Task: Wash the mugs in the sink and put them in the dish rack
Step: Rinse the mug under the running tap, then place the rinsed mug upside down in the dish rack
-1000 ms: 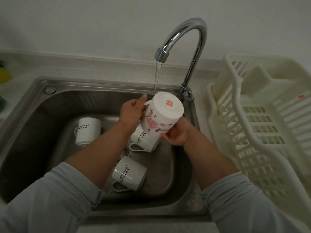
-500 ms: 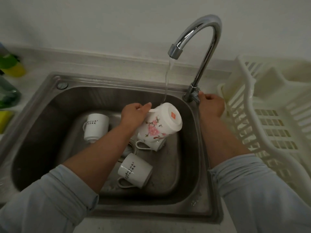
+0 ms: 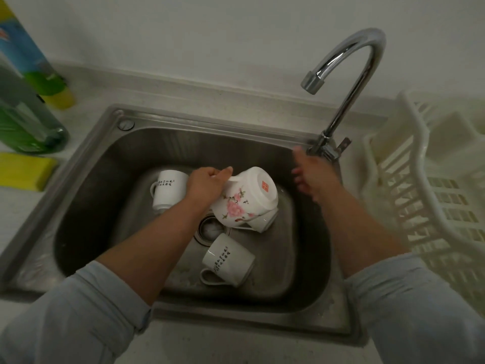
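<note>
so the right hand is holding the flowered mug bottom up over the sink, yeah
No, the left hand holds the flowered mug bottom up over the sink; the right hand holds nothing, by the base of the tap. The head view shows it.

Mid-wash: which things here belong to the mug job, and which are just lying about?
Job: flowered mug, gripped by the left hand; back lettered mug; front lettered mug; partly hidden mug beneath the flowered one; sink; tap; dish rack; right hand, free.
Lying about: green bottle; blue-labelled bottle; yellow sponge.
</note>
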Tool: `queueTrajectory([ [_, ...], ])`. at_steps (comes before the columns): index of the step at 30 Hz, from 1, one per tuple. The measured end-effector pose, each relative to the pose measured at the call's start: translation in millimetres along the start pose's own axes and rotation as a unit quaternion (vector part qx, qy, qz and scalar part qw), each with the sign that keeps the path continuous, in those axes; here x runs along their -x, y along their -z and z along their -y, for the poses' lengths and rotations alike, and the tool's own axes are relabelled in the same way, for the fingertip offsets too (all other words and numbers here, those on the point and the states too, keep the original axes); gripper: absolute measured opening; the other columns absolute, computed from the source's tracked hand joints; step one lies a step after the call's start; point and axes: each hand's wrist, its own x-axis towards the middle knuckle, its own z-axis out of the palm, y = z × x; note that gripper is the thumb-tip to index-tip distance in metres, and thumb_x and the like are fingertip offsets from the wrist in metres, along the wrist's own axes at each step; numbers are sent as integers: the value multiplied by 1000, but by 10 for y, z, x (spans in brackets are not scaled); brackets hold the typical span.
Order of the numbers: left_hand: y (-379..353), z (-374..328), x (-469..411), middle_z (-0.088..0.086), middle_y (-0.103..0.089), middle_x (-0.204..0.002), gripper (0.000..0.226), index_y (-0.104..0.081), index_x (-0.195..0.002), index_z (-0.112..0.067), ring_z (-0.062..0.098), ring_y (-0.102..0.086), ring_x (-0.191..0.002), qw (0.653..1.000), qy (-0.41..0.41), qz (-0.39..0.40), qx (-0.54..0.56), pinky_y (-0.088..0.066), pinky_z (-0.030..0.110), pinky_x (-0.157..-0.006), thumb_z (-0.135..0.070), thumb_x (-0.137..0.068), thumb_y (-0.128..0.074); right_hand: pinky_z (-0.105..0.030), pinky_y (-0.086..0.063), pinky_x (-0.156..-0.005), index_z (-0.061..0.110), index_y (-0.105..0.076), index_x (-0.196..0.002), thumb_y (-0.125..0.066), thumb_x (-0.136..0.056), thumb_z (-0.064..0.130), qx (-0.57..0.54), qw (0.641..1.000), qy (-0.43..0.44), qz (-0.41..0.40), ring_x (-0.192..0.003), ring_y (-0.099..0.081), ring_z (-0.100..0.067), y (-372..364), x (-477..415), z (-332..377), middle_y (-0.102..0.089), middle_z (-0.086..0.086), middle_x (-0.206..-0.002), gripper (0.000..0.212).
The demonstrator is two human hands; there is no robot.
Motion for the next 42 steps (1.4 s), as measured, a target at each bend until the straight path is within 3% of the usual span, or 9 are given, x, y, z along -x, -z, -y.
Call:
queueTrajectory([
  [2,69,68,10,13,-64,-83,41,-67,-88,0,20,-56,-76,1000,12,1,7,-47,34,-74,-40,-89,-57,-38,-50,-84,25,-44,-128,-63,-74,58,53,975,-28,214,-102,-56,-20,-356,283,-108,-56,0,-115,66],
  [4,135,119,25,11,-65,-83,40,-68,-87,-2,20,-57,-76,1000,21,2,7,-48,33,-75,-40,-89,-57,-44,-53,-86,33,-35,-135,-76,-68,46,70,962,-11,264,-111,-55,-21,-559,438,-162,-51,4,-125,79],
  [10,318,216,122,8,-63,-76,32,-61,-68,-13,19,-56,-71,999,1,26,20,-47,33,-72,-37,-90,-57,-28,-55,-70,26,-37,-130,-80,-70,29,142,971,66,181,-100,-56,-16,-760,674,-126,-50,2,-117,74],
  [16,456,303,204,1,-55,-65,37,-55,-64,-12,15,-50,-62,998,-2,57,-19,-37,26,-56,-38,-90,-56,-31,-51,-73,22,-38,-131,-78,-72,26,155,975,32,156,-98,-54,-18,-861,901,-163,-50,-1,-119,72],
  [20,494,173,277,8,-62,-73,36,-65,-76,-5,21,-57,-70,994,-31,99,-22,-44,28,-63,-37,-90,-55,-29,-53,-65,22,-29,-136,-81,-68,37,192,969,8,153,-104,-53,-21,-793,1052,-88,-45,0,-122,87],
  [23,549,-98,350,10,-59,-70,42,-60,-69,-6,21,-55,-67,982,-106,140,-76,-41,28,-61,-39,-93,-50,-40,-56,-78,27,-24,-138,-81,-66,41,195,971,16,138,-110,-53,-25,-603,1159,28,-46,-3,-128,93],
  [32,577,-1489,918,8,-55,-92,36,-65,-85,-6,19,-52,-84,844,-409,221,-266,-30,25,-69,-29,-98,-41,-43,-58,-78,27,-39,-126,-85,-62,21,191,970,123,82,-100,-60,-19,740,1618,748,-55,0,-117,79],
  [38,-86,-2334,1409,3,-61,-91,26,-62,-75,-21,15,-55,-81,847,-467,197,-161,-37,25,-70,-29,-96,-48,-24,-55,-63,35,-45,-127,-85,-63,21,200,960,197,-11,-88,-58,-9,1984,1885,998,-52,14,-98,77],
  [42,-888,-2691,1568,1,-51,-101,25,-68,-100,-14,12,-50,-89,825,-513,156,-181,-31,19,-71,-26,-97,-46,-32,-57,-69,37,-46,-127,-87,-58,28,197,961,183,-66,-93,-60,-12,2764,1747,863,-54,9,-106,80],
])
